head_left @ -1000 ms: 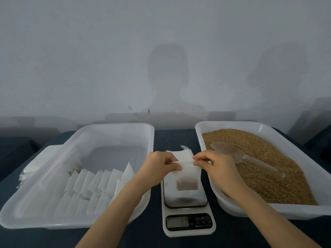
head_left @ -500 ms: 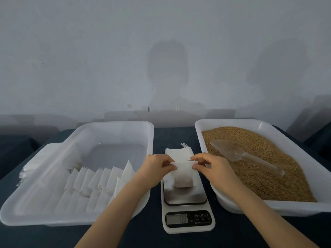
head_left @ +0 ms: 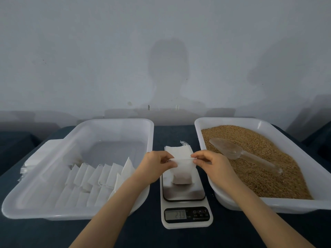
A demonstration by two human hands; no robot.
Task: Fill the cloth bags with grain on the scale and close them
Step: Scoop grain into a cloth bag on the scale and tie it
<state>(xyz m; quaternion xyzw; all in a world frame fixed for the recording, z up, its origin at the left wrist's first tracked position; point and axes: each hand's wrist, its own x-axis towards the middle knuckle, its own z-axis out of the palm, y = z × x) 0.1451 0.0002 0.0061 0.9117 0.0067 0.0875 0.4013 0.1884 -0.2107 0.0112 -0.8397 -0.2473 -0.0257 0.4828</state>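
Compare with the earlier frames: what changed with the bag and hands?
The mouth of the cloth bag, looser a second ago, is now drawn flat between both pinches; its body looks narrower. The left hand and right hand hold its top as before; the scoop lies unmoved on the grain.

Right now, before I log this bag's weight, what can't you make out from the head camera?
The scale display: head view, digits too blurred to read.
The cloth bag mouth: head view, left hand and right hand pinch its top edge, hiding whether it is closed.
Fill level in the bag: head view, the cloth covers it.
The white stack beside the left tray: head view, the tray wall hides most of it.
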